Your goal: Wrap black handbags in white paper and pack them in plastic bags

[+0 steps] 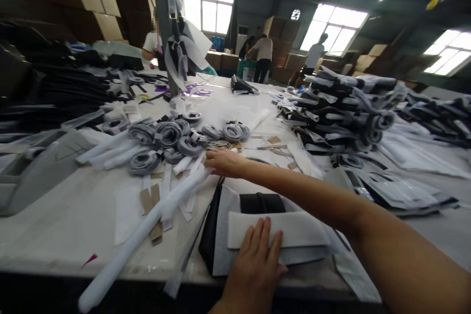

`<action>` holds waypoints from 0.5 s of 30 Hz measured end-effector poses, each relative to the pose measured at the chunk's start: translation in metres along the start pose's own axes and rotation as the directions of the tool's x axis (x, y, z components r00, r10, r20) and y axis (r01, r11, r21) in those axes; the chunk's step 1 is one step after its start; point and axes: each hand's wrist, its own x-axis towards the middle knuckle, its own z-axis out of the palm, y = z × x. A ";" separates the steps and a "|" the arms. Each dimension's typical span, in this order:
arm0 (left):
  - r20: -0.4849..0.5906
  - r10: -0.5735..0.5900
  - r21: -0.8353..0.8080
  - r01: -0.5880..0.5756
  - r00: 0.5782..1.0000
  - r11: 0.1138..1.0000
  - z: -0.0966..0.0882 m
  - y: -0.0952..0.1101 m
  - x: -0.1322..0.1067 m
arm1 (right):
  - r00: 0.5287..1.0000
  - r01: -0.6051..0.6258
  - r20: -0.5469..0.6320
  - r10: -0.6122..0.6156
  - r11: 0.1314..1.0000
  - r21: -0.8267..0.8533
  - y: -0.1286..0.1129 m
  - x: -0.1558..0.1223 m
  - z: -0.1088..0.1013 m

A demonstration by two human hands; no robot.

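"Okay, main thing?"
"White strip (307, 233), lying flat across the black-and-grey piece (222, 250), just nearer than that piece's black band (252, 203)."
"Left hand?"
"Left hand (253, 270) palm down on the strip, fingers stretched out, small gaps between them. Not gripping."
"Right hand?"
"Right hand (226, 163) just beyond the piece, fingers at the upper end of a long white roll (127, 250). Can't tell if they're closed on it."
"Roll runs where?"
"Slants out left of the piece, crossing over tan strips (156, 233)."
"Rest?"
"Piece sits on the tabletop (73, 235). Beyond it, leftish: grey coils (168, 133). Beyond it, rightish: tall stack of black-and-white bundles (327, 113). Well beyond it: people (263, 54), windows (208, 2)."
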 end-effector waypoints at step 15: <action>-0.051 0.053 0.128 -0.046 0.997 0.991 -0.006 0.000 0.002 | 0.739 -0.622 -0.053 0.672 0.710 0.332 -0.108 -0.255 -0.037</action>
